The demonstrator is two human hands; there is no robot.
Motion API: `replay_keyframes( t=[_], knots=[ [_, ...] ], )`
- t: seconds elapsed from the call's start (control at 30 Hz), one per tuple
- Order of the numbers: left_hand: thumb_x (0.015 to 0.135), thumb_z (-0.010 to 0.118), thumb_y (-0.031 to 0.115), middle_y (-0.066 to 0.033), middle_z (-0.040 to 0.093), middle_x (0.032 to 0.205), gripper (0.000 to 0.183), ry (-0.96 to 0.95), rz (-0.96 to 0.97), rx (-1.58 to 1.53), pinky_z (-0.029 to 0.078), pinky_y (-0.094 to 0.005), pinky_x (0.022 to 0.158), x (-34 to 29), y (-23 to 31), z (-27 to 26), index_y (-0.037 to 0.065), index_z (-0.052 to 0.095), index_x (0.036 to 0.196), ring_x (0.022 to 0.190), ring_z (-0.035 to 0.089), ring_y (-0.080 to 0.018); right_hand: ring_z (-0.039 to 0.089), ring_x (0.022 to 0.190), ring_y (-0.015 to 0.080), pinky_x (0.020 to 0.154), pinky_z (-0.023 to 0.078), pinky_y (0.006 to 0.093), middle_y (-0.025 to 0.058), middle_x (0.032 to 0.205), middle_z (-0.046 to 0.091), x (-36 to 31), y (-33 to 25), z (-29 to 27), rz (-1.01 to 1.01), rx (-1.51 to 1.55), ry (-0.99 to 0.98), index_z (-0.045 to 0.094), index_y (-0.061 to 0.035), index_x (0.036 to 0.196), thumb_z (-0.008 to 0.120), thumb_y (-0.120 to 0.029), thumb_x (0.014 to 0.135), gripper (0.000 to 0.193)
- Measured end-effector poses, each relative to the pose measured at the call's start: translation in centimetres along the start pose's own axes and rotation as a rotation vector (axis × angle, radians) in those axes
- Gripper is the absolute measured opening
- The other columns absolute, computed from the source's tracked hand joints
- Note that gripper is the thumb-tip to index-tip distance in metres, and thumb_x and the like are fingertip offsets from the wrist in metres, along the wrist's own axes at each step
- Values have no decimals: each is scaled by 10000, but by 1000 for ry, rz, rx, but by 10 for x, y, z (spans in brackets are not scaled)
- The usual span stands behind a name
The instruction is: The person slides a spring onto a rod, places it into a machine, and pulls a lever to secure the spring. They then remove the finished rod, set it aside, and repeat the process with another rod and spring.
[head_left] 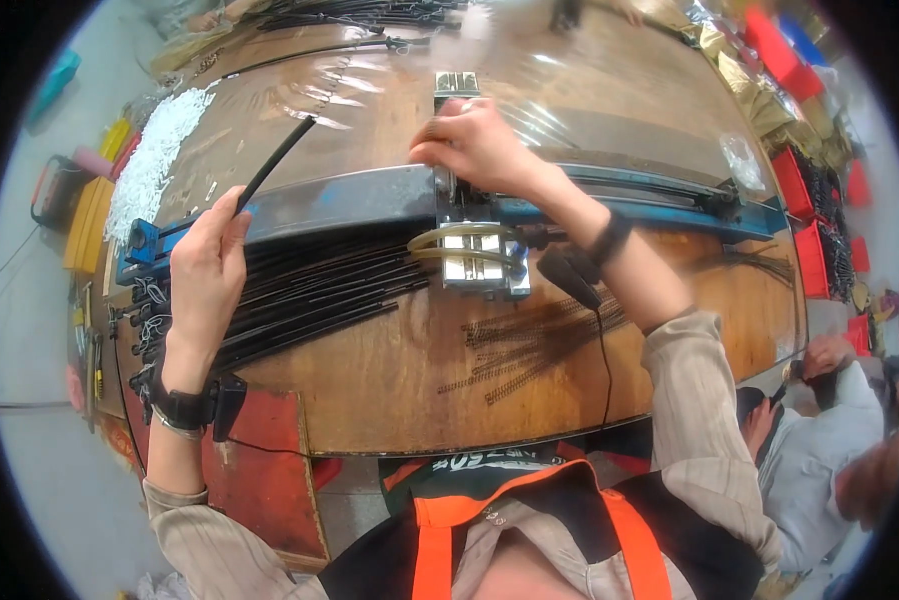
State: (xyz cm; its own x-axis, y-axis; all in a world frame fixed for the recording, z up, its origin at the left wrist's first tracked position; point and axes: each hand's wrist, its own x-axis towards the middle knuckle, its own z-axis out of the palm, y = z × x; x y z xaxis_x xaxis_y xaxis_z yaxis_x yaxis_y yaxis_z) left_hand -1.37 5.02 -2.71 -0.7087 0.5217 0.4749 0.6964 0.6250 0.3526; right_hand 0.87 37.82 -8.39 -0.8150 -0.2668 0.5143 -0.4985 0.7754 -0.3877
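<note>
My left hand (pixel 209 258) is closed around a black rod (pixel 279 158), whose free end tilts up and to the right over a long blue-and-grey metal rail (pixel 354 197). My right hand (pixel 477 146) has its fingers curled together above the middle of the rail, over a metal fixture (pixel 472 262). What those fingers hold, if anything, is hidden. Yellowish tubes (pixel 434 243) loop onto the fixture's near part. A bundle of thin black rods (pixel 319 305) lies on the near side of the rail, to the right of my left hand.
Long coil springs (pixel 529 350) lie on the wooden table (pixel 369 405) at near right. A heap of small white pieces (pixel 154 165) covers the far left. More black rods (pixel 339 15) lie at the back. Red bins (pixel 812 255) stand at the right, where another person (pixel 819 450) sits.
</note>
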Motion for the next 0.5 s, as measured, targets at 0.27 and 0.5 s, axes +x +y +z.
replay_keyframes(
  t=[0.27, 0.5],
  knots=[
    [930, 603, 91, -184, 661, 902, 253, -17, 51, 90, 501, -367, 684, -2, -29, -4, 47, 635, 1177, 758, 637, -337, 606, 834, 199, 930, 342, 381, -3, 736, 651, -38, 22, -25, -102, -484, 114, 648, -156, 800, 668, -133, 830, 43],
    [907, 570, 129, -130, 667, 913, 287, -160, 121, 96, 531, -408, 697, 19, -25, 36, 162, 644, 1182, 851, 658, -327, 616, 824, 264, 803, 434, 396, 68, 777, 664, -185, 80, -148, 108, -821, 192, 673, -111, 831, 664, -58, 763, 87]
  ],
)
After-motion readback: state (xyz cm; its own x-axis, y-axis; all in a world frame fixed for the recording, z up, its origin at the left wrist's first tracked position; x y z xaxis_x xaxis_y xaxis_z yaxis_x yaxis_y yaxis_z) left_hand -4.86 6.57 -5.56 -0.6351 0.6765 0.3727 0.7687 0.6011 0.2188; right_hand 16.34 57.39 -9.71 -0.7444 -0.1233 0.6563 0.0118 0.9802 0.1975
